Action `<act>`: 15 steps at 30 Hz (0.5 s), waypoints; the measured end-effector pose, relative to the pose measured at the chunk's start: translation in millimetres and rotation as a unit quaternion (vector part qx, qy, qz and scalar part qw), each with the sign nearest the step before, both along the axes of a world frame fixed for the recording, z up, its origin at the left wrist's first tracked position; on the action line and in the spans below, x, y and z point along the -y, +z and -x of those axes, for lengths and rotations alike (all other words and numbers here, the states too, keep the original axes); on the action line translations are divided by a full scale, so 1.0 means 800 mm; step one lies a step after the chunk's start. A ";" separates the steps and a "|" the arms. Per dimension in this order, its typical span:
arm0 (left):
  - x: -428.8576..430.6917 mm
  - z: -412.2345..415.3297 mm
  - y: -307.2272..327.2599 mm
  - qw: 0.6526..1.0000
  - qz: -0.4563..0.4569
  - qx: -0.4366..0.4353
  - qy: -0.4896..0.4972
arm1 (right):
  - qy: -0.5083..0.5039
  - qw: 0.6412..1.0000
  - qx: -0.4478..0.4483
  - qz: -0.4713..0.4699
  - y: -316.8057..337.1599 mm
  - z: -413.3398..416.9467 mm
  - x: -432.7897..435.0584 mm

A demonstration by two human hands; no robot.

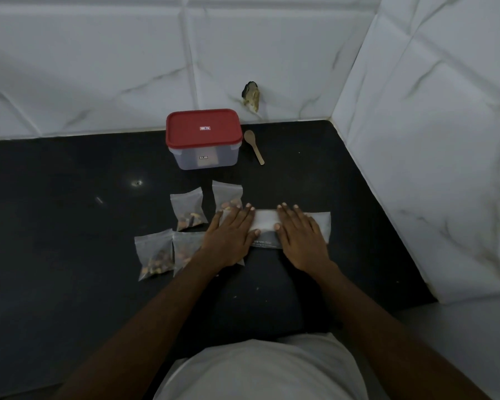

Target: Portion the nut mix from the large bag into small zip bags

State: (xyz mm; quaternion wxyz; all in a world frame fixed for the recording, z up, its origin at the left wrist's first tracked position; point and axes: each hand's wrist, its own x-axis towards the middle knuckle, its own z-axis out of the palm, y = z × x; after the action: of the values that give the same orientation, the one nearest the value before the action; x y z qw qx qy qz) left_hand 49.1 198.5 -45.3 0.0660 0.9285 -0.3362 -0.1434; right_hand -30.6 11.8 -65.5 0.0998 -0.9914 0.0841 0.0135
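Note:
The large bag (264,223) lies flat and folded on the black counter, white with a clear strip along its near edge. My left hand (231,235) presses its left part with straight fingers. My right hand (300,238) presses its right part the same way. Several small zip bags with nuts lie to the left: one (188,210) at the back, one (227,197) beside it, one (155,254) in front and one (185,249) partly under my left wrist.
A clear container with a red lid (204,138) stands near the back wall. A small wooden spoon (254,146) lies to its right. Marbled tile walls close the back and the right side. The counter's right edge (387,226) runs along the side wall.

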 end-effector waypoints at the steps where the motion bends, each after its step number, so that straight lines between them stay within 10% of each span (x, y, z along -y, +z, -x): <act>1: 0.001 -0.001 0.001 1.000 -0.005 -0.002 0.000 | 0.001 1.000 -0.006 -0.003 0.000 -0.001 0.000; 15: 0.022 -0.029 0.045 0.998 -0.023 -0.024 -0.057 | 0.028 0.990 -0.137 0.014 0.059 -0.025 0.015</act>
State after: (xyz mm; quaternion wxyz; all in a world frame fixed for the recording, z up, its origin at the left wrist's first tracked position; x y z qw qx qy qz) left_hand 72.1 180.7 -9.0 0.0446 0.9053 -0.3839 -0.1763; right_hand -10.4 -0.1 -18.0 0.0727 -0.9835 0.0692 0.1508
